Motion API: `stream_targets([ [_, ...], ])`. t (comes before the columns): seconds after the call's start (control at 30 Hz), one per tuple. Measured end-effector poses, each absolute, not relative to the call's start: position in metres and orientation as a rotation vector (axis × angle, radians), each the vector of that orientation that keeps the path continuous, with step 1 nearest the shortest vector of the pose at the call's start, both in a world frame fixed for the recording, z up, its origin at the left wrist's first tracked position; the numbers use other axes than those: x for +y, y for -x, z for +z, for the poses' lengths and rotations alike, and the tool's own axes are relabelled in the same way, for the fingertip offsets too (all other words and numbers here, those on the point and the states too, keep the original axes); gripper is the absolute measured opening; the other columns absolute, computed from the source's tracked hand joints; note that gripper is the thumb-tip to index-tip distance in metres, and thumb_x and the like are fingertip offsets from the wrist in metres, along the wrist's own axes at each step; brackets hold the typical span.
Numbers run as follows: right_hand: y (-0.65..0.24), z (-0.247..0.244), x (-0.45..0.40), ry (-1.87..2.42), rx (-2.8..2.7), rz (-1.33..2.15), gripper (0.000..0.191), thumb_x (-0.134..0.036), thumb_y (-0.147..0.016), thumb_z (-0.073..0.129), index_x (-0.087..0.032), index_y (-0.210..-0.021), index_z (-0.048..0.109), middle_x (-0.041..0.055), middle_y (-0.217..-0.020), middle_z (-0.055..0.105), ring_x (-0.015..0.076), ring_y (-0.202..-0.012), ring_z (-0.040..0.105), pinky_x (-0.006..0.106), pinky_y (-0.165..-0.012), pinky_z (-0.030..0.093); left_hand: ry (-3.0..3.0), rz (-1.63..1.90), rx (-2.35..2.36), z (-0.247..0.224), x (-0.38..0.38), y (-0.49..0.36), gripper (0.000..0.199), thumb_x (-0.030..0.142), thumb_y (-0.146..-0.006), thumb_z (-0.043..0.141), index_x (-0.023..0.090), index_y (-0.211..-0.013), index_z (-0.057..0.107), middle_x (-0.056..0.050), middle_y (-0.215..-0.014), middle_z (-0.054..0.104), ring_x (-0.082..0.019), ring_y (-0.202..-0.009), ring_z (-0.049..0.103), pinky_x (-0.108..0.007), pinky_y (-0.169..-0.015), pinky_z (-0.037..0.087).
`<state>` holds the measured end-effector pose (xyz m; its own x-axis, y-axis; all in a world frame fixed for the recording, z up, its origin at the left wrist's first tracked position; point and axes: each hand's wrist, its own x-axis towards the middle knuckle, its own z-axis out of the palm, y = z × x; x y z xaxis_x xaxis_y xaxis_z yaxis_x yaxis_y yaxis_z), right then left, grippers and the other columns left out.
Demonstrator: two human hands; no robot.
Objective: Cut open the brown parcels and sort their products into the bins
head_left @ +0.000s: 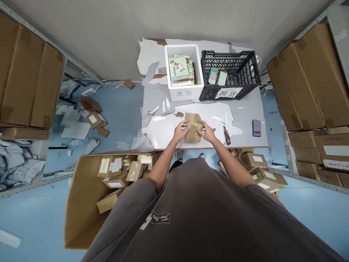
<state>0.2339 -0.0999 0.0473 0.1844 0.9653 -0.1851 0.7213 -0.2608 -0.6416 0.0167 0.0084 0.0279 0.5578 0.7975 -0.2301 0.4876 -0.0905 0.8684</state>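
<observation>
Between my two hands is a small brown cardboard box (193,128) with clear tape across it, above the front part of the table. My left hand (181,131) grips its left side, fingers curled round the edge. On the opposite side my right hand (207,132) holds it the same way. A red and black utility knife (227,135) lies on the table to the right of my right hand. Torn scraps of white paper (166,106) and a brown scrap (179,114) are scattered to the left and behind the box.
Behind stand a white foam box (184,94) holding printed packets and a black plastic crate (231,95) with two small boxes. A phone (256,128) lies at the table's right. Large cartons of parcels flank my legs, the left one an open carton (81,203). Shelves with boxes (308,80) line both sides.
</observation>
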Motion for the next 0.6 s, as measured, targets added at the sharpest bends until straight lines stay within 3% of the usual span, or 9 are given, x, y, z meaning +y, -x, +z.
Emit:
stream_targets([
  [0.13, -0.248, 0.049, -0.071, 2.079, -1.388, 0.81, 0.075, -0.043, -0.103, 0.051, -0.021, -0.174, 0.037, 0.0181, -0.157, 0.065, 0.0328, -0.112, 0.076, 0.057, -0.105, 0.062, -1.82, 0.254, 1.057, 0.037, 0.029, -0.033, 0.098, 0.042, -0.103, 0.07, 0.03, -0.183, 0.015, -0.014, -0.18, 0.042, -0.028, -0.154, 0.057, -0.041, -0.118, 0.055],
  [0.23, -0.252, 0.043, -0.061, 2.051, -1.419, 0.841, 0.077, -0.044, -0.104, 0.053, -0.018, -0.174, 0.038, 0.0218, -0.167, 0.055, 0.0341, -0.127, 0.071, 0.056, -0.111, 0.06, -1.983, 0.159, 0.974, 0.042, 0.033, -0.038, 0.121, 0.043, -0.089, 0.088, 0.026, -0.183, 0.014, -0.018, -0.188, 0.021, -0.035, -0.17, 0.033, -0.047, -0.128, 0.046],
  [0.3, -0.256, 0.042, -0.066, 2.015, -1.538, 0.847, 0.082, -0.05, -0.101, 0.063, -0.021, -0.174, 0.04, 0.0214, -0.174, 0.046, 0.0371, -0.141, 0.064, 0.057, -0.114, 0.058, -2.079, 0.112, 0.952, 0.045, 0.031, -0.034, 0.122, 0.041, -0.082, 0.094, 0.024, -0.181, 0.025, -0.019, -0.19, 0.01, -0.038, -0.173, 0.026, -0.05, -0.131, 0.043],
  [0.37, -0.262, 0.043, -0.079, 2.011, -1.674, 0.856, 0.091, -0.053, -0.094, 0.075, -0.026, -0.174, 0.041, 0.0197, -0.18, 0.037, 0.0418, -0.149, 0.058, 0.06, -0.113, 0.058, -2.165, 0.04, 0.968, 0.049, 0.026, -0.026, 0.115, 0.038, -0.082, 0.095, 0.027, -0.179, 0.034, -0.017, -0.19, 0.003, -0.04, -0.172, 0.028, -0.051, -0.131, 0.043],
  [0.47, -0.267, 0.039, -0.097, 2.057, -1.8, 0.88, 0.098, -0.045, -0.088, 0.085, -0.031, -0.174, 0.042, 0.0189, -0.185, 0.026, 0.0471, -0.148, 0.057, 0.065, -0.108, 0.059, -2.278, -0.072, 1.034, 0.048, 0.012, -0.019, 0.105, 0.029, -0.083, 0.092, 0.032, -0.176, 0.041, -0.013, -0.191, 0.004, -0.044, -0.172, 0.026, -0.058, -0.131, 0.043],
  [0.6, -0.261, 0.019, -0.105, 2.077, -1.809, 0.895, 0.089, -0.026, -0.092, 0.075, -0.028, -0.175, 0.042, 0.0199, -0.18, 0.036, 0.042, -0.148, 0.06, 0.061, -0.111, 0.06, -2.3, -0.007, 1.115, 0.031, -0.01, -0.023, 0.102, 0.014, -0.086, 0.082, 0.029, -0.177, 0.038, -0.014, -0.191, 0.011, -0.045, -0.174, 0.019, -0.062, -0.131, 0.041],
])
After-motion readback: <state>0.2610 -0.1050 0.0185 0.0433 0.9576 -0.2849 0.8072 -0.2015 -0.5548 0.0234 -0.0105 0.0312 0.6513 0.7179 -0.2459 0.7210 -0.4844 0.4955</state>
